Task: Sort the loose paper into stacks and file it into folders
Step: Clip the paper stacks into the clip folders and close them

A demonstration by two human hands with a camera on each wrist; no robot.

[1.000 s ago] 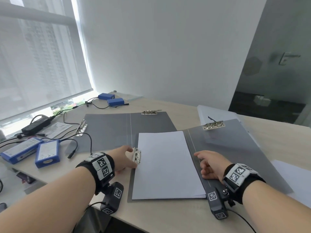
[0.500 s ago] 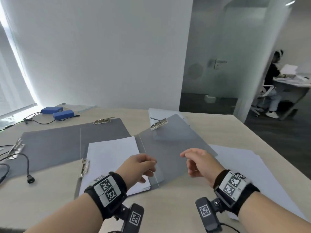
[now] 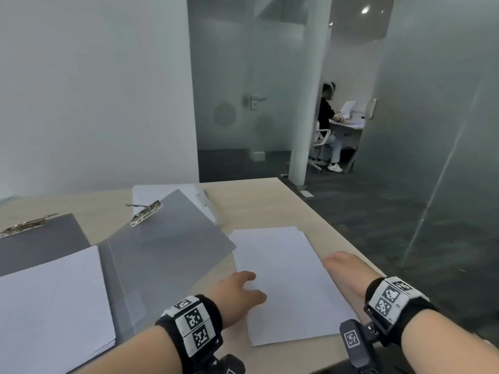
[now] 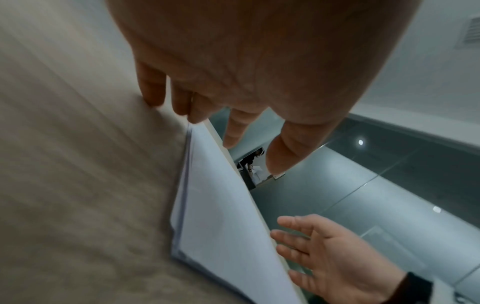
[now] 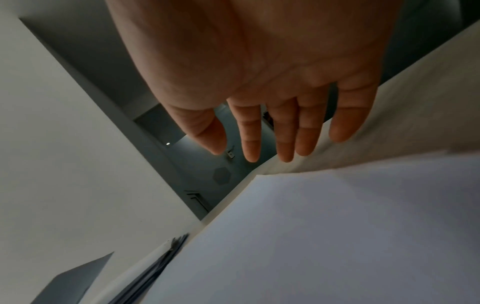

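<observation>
Grey open folder (image 3: 167,255) holding white sheets (image 3: 51,300), loose paper stack (image 3: 286,282) beside it

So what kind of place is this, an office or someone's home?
Most likely an office: frosted glass partitions, a glass door with lever handle, and a person working at a desk beyond them.

I see a plain white wall (image 3: 94,90) on the left and frosted glass partitions (image 3: 432,130) on the right. A glass door (image 3: 237,117) with a metal handle (image 3: 255,101) stands behind the pale wood surface (image 3: 256,201). Dark carpet (image 3: 378,225) covers the floor, and a ceiling light (image 3: 365,10) glows overhead.
</observation>
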